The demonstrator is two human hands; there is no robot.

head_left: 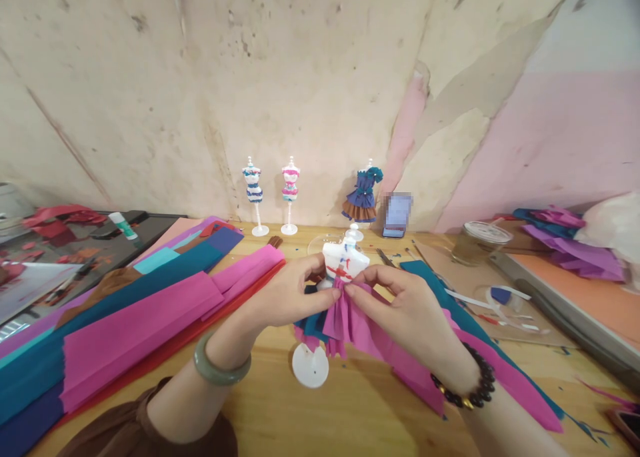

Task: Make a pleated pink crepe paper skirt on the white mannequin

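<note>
Head view: a small white plastic dress-form mannequin (346, 262) with blue and red marks is held above the front of the light wooden table (280, 410), tilted, its white round base (310, 366) toward the wearer; contact between base and table cannot be told. Left hand (285, 290) and right hand (400, 307) both grasp at its waist, thumbs and fingers pinching a pleated bright-pink crepe-like paper strip (367, 333) there, over dark teal paper ruffles (314, 325). Handling, judged: form light, stiff and easily tipped; paper very light, soft, quick to crease or tear under a hard pull. Best hold: a pinch on the gathered top edge, with the torso steadied, not the loose hem. The pink strip's free length runs right, passing beneath the right forearm, where it could snag; a long teal paper strip (423, 272) lies beside it. Flat folded magenta paper (145, 317) lies left, near the left forearm. Behind, well apart: two bare-stemmed white mannequins (290, 193), a mannequin in a blue-and-brown ruffled dress (363, 193), an upright phone (397, 215). Lidded clear plastic cup (481, 243) at right.
</note>
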